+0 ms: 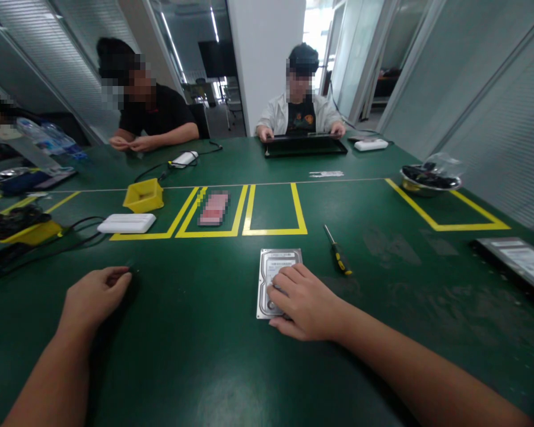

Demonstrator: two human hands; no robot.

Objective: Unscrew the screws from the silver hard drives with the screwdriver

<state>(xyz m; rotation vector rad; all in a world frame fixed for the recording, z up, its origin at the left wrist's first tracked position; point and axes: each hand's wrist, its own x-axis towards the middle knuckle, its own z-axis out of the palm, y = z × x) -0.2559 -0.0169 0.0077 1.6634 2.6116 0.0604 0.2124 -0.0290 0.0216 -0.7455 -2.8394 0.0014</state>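
Pressed flat, fingers spread, by right hand [303,301]: silver rectangular metal hard drive [276,270], just below the yellow-taped squares [273,231]. Left hand [97,295] rested loosely curled, well left of drive, holding nothing. Judged steadying stage; called next for yellow-handled screwdriver [338,252], just right of drive.

hard drive [279,268] under the right hand [303,301], shiny bare metal w/ paper label | table [204,356] matt green, scuffed right of centre | bowl [429,181] upper right, polished steel | bin [144,195] glossy yellow plastic
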